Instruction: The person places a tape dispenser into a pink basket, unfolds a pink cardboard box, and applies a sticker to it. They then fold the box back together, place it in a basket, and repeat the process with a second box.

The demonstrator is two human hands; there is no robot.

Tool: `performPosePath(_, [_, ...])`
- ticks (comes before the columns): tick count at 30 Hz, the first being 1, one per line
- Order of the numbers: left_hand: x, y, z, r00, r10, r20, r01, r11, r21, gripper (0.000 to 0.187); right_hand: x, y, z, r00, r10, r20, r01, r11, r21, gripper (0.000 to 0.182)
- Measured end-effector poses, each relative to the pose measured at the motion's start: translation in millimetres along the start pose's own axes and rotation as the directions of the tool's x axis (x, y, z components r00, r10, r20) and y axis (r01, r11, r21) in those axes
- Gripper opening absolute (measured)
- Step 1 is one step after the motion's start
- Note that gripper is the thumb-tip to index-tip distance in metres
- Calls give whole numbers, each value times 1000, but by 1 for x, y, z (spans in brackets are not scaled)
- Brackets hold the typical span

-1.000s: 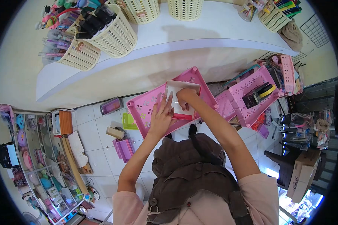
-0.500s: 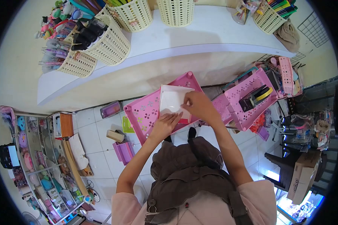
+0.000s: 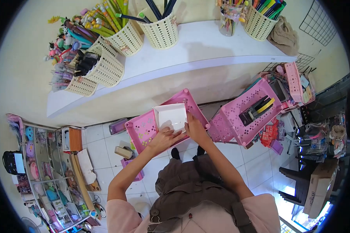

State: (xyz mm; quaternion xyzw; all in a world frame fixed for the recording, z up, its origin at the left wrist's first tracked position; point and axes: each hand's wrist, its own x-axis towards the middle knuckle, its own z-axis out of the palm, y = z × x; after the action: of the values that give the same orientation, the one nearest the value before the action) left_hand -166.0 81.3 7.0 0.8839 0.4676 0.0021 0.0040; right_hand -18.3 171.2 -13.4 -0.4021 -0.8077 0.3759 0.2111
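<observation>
A shallow white cardboard box, its top uncovered, rests on a pink plastic tray with flower-shaped cutouts. My left hand is at the near-left side of the box, gripping the near wall with its fingers along the edge. At the near-right corner, my right hand is closed round the right wall, fingertips on its rim. The inside of the box is bare white. Part of the near wall is hidden behind my hands.
A white shelf above carries perforated baskets of pens and pencils. To the right, another pink tray holds a black-and-yellow tool. Small bins stand on the tiled floor at left, near a glass display case.
The box's right side now stands upright and its outline is squarer. My right hand has moved down from above the box to its right wall. The camera view has shifted.
</observation>
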Motion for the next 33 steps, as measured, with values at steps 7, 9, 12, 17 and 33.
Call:
performPosePath(7, [-19, 7, -26, 860, -392, -328, 307, 909, -282, 49, 34, -11, -19, 973, -225, 47, 228, 971, -67, 33])
performPosePath(9, [-48, 19, -24, 435, -769, -468, 532, 639, -556, 42, 40, -28, -14, 957, -188, 222, 194, 981, -3, 39])
performPosePath(12, [-75, 42, -12, -168, -935, -313, 393, 228, -891, 38, 40, -43, 21, 949, -206, 237, 206, 978, 25, 36])
performPosePath(17, [-95, 67, 34, -269, -953, 142, -43, -136, -990, 51, 31, -35, 65, 876, -340, 343, 314, 940, 132, 36])
performPosePath(33, [-61, 13, 47, 59, -998, 33, 97, -28, -995, 45, -76, 47, -165, 570, 41, -821, -191, 978, -83, 61])
